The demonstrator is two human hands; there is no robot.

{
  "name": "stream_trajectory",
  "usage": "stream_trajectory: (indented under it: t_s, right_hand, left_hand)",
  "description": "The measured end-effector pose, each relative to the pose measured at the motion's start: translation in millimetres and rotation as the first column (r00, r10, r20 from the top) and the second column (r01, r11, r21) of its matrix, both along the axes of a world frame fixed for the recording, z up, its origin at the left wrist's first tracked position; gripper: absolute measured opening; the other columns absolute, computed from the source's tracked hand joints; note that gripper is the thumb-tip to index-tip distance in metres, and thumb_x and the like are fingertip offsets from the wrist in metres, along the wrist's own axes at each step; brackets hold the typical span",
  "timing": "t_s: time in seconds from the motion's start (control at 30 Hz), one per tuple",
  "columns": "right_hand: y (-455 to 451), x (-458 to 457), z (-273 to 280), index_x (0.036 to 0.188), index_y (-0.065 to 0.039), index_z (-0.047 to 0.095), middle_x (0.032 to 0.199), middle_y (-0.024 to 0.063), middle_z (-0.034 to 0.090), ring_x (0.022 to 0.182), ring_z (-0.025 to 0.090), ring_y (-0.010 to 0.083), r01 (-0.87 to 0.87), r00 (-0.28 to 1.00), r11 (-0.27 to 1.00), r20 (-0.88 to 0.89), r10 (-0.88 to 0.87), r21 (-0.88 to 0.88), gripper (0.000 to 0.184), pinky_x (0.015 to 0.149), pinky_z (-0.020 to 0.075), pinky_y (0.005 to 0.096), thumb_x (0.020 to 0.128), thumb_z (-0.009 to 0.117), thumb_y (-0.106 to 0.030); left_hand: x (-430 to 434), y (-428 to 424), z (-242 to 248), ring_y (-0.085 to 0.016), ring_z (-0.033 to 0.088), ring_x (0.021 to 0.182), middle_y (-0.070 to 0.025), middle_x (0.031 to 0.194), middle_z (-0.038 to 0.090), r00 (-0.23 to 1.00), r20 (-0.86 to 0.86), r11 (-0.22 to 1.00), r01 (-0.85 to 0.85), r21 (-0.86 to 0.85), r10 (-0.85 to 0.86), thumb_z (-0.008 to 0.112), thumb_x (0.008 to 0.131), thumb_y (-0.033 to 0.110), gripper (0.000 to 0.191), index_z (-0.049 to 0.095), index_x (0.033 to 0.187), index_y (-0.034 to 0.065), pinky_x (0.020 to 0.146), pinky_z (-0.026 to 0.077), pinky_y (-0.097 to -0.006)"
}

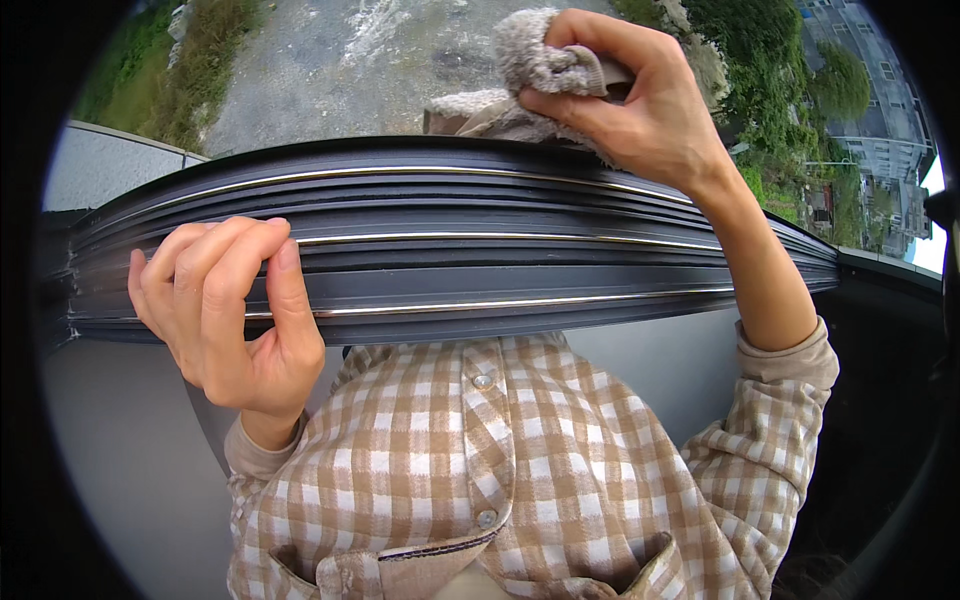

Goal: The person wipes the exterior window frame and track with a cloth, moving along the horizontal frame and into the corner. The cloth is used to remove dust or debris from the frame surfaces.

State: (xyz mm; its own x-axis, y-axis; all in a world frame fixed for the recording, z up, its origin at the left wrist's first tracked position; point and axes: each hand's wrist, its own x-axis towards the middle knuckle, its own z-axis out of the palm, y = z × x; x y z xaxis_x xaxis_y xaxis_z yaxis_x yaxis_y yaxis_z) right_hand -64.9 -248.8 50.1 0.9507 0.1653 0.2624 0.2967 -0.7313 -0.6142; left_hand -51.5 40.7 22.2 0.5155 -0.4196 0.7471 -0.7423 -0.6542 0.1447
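Bunched in my right hand [637, 105] is a grey terry cloth [529, 56], pinched between thumb and fingers. Its loose folds hang down behind the outer edge of a dark sliding-window track [510, 281], and part of them is hidden by that edge. The track runs across the view in front of my chest, with several grooves and shiny metal rails. Over its left part I hold up my left hand [232, 307], fingers curled and thumb near the index fingertip. Nothing shows in it; whether it touches the track I cannot tell.
Beyond the track lies a drop to grey paved ground [315, 75], with grass [214, 60] at left. Trees [757, 67] and a building [885, 97] stand at right. A light wall ledge [112, 169] meets the track's left end. A pale wall [120, 420] is below it.
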Motion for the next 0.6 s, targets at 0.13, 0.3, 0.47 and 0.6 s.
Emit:
stream_trajectory:
  t_s: [0.13,0.3,0.47,0.6]
  right_hand:
    - [-28.9,-47.6,18.8,0.081,-0.001,0.058,0.076,0.0025,0.053,0.072,0.052,0.0127,0.092,0.995,0.991,-0.025,-0.095,-0.094,0.025,0.064,0.0424,0.0255,0.068,0.079,-0.003]
    - [-28.7,-67.7,-5.3,0.081,-0.007,0.061,0.077,0.0051,0.052,0.064,0.053,0.0229,0.186,0.981,0.944,0.106,-0.163,-0.272,0.024,0.058,0.0425,0.0293,0.060,0.073,-0.002]
    - [-29.1,-49.6,-18.1,0.084,-0.008,0.063,0.075,0.0052,0.054,0.064,0.056,0.0256,0.190,0.969,0.964,0.190,-0.155,-0.184,0.023,0.058,0.0443,0.0324,0.064,0.075,-0.006]
    - [-25.8,-33.2,-15.8,0.087,-0.007,0.064,0.076,0.0070,0.055,0.065,0.057,0.0266,0.232,0.943,0.963,0.275,-0.187,-0.140,0.024,0.060,0.0453,0.0329,0.066,0.076,-0.007]
  left_hand:
    - [4.3,3.8,-0.8,-0.022,0.060,0.088,-0.0004,0.085,0.066,0.997,-0.069,1.000,0.026,-0.009,-0.026,0.071,0.076,0.006,0.013,0.068,0.087,0.0108,0.102,0.032,-0.0458]
    - [20.3,10.6,11.4,-0.027,0.057,0.090,-0.0060,0.089,0.064,0.939,-0.279,0.969,0.232,0.084,-0.201,0.070,0.073,0.004,0.016,0.065,0.088,0.0065,0.092,0.037,-0.0416]
    - [53.4,-9.6,37.8,-0.028,0.058,0.086,-0.0102,0.088,0.064,0.733,-0.545,0.829,0.547,0.115,-0.408,0.069,0.072,0.002,0.018,0.064,0.089,0.0019,0.075,0.046,-0.0364]
    - [88.5,-72.0,40.4,-0.031,0.063,0.076,-0.0116,0.081,0.065,0.645,-0.595,0.720,0.677,0.154,-0.480,0.067,0.078,0.007,0.011,0.065,0.087,0.0023,0.072,0.050,-0.0393]
